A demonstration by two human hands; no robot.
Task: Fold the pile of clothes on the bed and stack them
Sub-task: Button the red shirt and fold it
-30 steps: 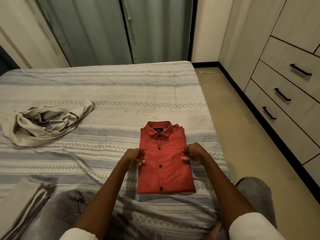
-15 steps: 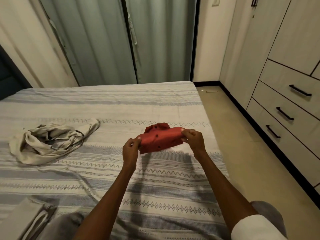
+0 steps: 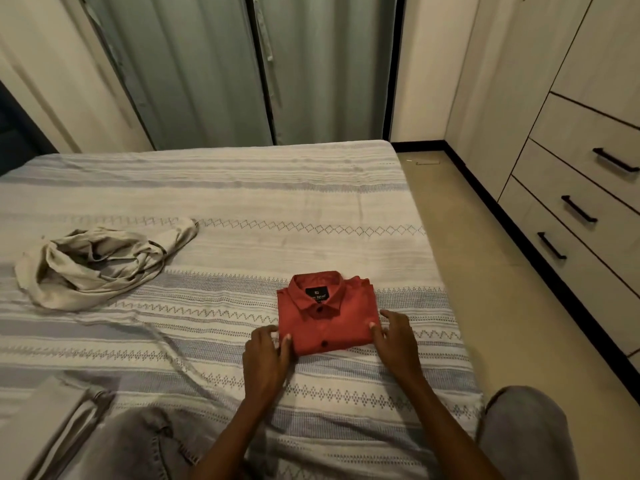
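While a folded red shirt (image 3: 325, 315) lies collar-up on the striped bed (image 3: 242, 188), toward its right edge, the left hand (image 3: 266, 355) and right hand (image 3: 393, 336) bracket its near corners, fingers relaxed and resting against the cloth rather than gripping it. Both hands sit just below the bundle, one per side, its short width spanning between them. A crumpled beige garment (image 3: 100, 265) waits well apart to the left, nearer the left hand. At the lower left edge lies what appears to be a folded beige stack (image 3: 41, 420), only partly in view.
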